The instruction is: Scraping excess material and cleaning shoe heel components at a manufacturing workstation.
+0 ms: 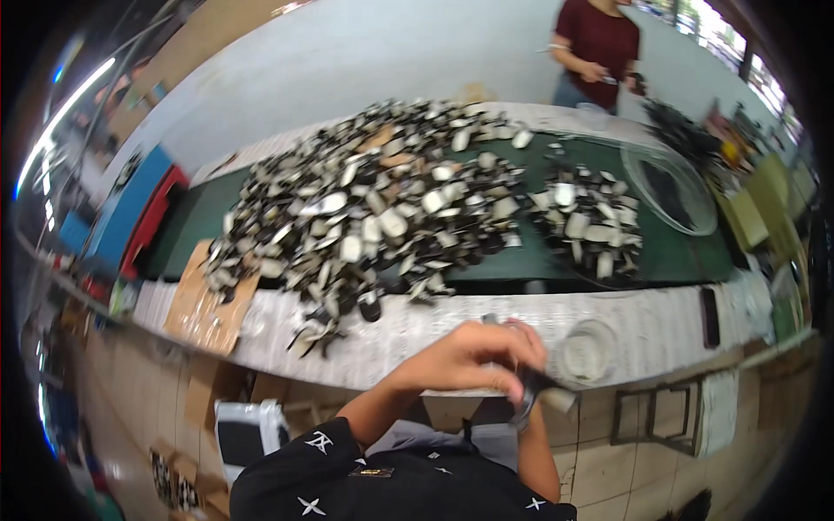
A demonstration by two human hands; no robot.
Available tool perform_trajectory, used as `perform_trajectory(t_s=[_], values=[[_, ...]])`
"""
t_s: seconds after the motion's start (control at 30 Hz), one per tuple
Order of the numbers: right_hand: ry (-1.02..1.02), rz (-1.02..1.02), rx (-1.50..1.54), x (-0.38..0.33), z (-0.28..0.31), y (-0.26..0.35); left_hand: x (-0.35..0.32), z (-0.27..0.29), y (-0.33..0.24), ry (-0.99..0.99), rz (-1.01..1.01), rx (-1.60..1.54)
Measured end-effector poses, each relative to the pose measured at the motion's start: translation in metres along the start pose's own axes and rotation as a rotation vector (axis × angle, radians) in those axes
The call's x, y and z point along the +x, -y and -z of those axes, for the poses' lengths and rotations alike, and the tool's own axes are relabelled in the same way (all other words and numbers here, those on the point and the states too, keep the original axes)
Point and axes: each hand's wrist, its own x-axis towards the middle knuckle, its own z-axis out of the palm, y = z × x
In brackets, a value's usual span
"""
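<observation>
My left hand is curled over the table's front edge, its fingers pinching a small dark piece with a pale end. My right hand lies mostly under the left one and grips the same piece from below. A big heap of small black and white flat pieces covers the green mat in front of me. A smaller pile of the same pieces lies to the right of the heap.
A small clear round cup stands on the table edge right of my hands. A large clear bowl sits at the far right. Cardboard lies at the left edge. A dark phone rests right. A person in a dark red shirt stands beyond the table.
</observation>
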Motion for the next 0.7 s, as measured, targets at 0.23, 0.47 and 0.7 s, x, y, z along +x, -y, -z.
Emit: perform_trajectory(t_s=[0.23, 0.47, 0.7], values=[[-0.087, -0.082, 0.009, 0.001, -0.003, 0.0, 0.123, 0.039, 0.054, -0.576, -0.3, 1.309], [-0.091, -0.074, -0.001, 0.003, -0.007, 0.003, 0.059, 0.181, 0.146, -0.833, 0.308, 1.571], [-0.095, -0.091, -0.031, 0.004, -0.006, -0.003, 0.008, 0.216, 0.148, -0.454, 0.252, 1.558]])
